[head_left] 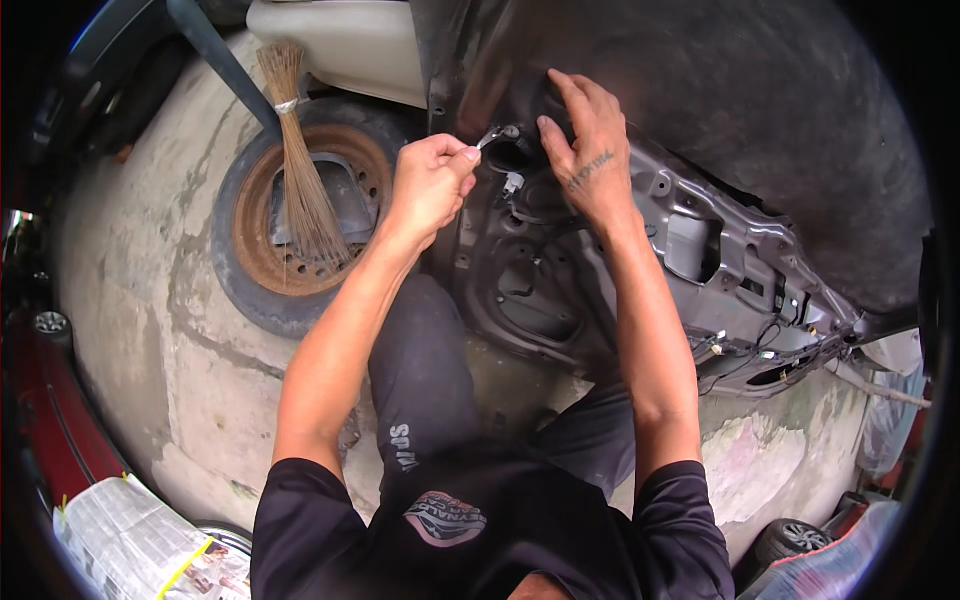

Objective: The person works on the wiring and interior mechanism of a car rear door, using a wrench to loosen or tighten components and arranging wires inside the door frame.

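Brown broom [299, 175] over rusty wheel [247, 222], silver wrench [489, 138]

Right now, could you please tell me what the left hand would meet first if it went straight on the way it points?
The left hand, with the silver tool in its grip, would probably meet the dark panel first, near the tool's far end; depth is unclear, so any gap is uncertain.
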### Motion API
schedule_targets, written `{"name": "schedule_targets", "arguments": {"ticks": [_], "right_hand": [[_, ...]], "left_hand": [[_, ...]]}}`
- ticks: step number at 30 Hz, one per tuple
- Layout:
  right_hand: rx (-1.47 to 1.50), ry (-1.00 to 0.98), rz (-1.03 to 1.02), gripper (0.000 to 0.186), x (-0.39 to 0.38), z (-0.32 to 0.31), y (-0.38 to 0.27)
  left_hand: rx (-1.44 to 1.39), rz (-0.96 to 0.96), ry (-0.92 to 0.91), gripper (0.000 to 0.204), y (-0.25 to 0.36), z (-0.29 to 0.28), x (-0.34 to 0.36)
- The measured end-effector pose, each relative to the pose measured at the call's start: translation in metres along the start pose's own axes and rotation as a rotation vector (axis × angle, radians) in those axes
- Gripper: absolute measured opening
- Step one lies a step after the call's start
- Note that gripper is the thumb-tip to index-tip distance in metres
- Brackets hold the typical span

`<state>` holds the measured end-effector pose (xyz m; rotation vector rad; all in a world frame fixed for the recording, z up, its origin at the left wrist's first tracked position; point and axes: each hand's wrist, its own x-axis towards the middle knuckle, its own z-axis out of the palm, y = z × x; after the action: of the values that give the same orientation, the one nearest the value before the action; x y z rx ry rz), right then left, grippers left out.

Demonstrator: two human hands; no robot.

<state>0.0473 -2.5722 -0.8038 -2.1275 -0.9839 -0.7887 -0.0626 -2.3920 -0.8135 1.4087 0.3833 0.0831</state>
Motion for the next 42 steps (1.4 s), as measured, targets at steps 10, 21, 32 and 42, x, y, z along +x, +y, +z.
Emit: {"name": "schedule_targets", "arguments": {"ticks": [10, 21, 32, 42], "right_hand": [[0.093, -0.111, 0.148, 0.057, 0.007, -0.004, -0.009], [0.142, -0.089, 0.158, 0.056, 0.004, 0.000, 0.000], [0.231, -0.029, 0.203, 0.057, 0.000, 0.015, 0.003], [0.258, -0.042, 0.185, 0.057, 0.000, 0.013, 0.010]], "left_hand": [[0.036, -0.048, 0.008, 0.018, 0.002, 0.004, -0.002], [0.210, -0.071, -0.016, 0.016, 0.019, 0.000, 0.008], [0.849, 0.278, 0.066, 0.024, 0.025, 0.000, 0.016], [0.995, 0.646, 0.158, 0.017, 0.004, 0.000, 0.010]]}}
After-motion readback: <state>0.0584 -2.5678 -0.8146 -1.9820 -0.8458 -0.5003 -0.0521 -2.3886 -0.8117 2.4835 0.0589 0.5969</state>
